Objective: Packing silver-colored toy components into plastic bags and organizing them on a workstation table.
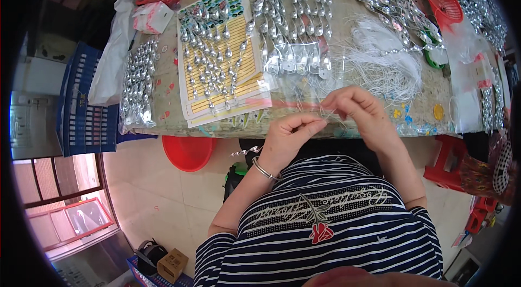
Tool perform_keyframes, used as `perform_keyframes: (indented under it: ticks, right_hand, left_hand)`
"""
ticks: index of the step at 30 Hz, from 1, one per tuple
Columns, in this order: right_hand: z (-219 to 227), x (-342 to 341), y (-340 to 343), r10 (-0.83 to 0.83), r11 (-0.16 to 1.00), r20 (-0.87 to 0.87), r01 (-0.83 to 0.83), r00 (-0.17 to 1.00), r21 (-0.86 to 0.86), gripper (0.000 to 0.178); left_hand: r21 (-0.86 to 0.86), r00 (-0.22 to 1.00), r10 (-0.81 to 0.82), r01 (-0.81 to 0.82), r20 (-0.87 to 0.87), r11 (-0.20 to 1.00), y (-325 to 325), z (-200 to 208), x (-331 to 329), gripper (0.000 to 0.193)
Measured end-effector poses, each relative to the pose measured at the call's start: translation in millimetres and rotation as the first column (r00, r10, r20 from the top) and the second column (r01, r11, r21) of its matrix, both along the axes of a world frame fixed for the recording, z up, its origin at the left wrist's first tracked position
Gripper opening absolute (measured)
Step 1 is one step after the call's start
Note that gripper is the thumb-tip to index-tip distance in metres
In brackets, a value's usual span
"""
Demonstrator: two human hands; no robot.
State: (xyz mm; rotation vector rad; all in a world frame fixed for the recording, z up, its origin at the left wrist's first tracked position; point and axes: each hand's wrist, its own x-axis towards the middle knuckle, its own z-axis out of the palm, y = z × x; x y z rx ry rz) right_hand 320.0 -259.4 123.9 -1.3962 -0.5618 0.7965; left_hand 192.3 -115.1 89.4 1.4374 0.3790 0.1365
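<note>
Over the table's near edge my left hand (290, 137) is closed, thumb and forefinger pinched on a thin white string (337, 120). Close beside it, my right hand (364, 117) also pinches the fine string, its fingertips a little higher. The string's loops show faintly between the two hands. A twisted silver strand (247, 151) hangs next to my left wrist; its link to the string is hidden. Beyond the hands, silver spiral strands (296, 15) lie in rows, their ends under clear plastic. A tangled bundle of white string (382, 59) rests to their right.
Patterned sheets (252, 83) bearing more silver strands lie left of centre on the worn table (168, 59). Red baskets (442, 2) stand at the far corners. A green spool (434, 51) sits at right, and a red basin (188, 152) is on the floor.
</note>
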Motion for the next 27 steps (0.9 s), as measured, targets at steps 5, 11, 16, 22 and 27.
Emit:
perform_keyframes:
  ticks: [5, 11, 16, 22, 27]
  right_hand:
    - [7.1, -4.5, 0.4, 0.137, 0.99, -0.225, -0.14, 0.965, 0.0, 0.017]
    - [19.0, 39.4, -14.5, -0.126, 0.984, -0.178, 0.146, 0.976, 0.105, 0.019]
    - [0.3, 19.1, -8.8, -0.14, 0.978, 0.037, 0.144, 0.989, -0.148, 0.021]
    - [20.6, 32.3, -9.6, -0.136, 0.989, -0.067, 0.139, 0.988, 0.041, 0.019]
    - [23.4, 37.7, -1.7, -0.111, 0.987, -0.108, 0.121, 0.988, 0.101, 0.018]
  left_hand:
    - [0.038, 0.998, -0.055, 0.056, -0.018, 0.998, 3.8, -0.1, -2.7, 0.011]
    - [0.048, 0.997, -0.067, 0.068, -0.023, 0.997, 5.2, -4.6, -12.3, 0.009]
    - [0.035, 0.995, -0.095, 0.096, -0.016, 0.995, 6.8, -9.5, -16.3, 0.009]
    - [-0.088, 0.962, -0.25, 0.241, -0.111, 0.967, 10.5, -6.3, -18.5, 0.019]
    - [-0.147, 0.956, -0.289, 0.278, -0.056, 0.949, 12.8, -17.5, -28.7, 0.032]
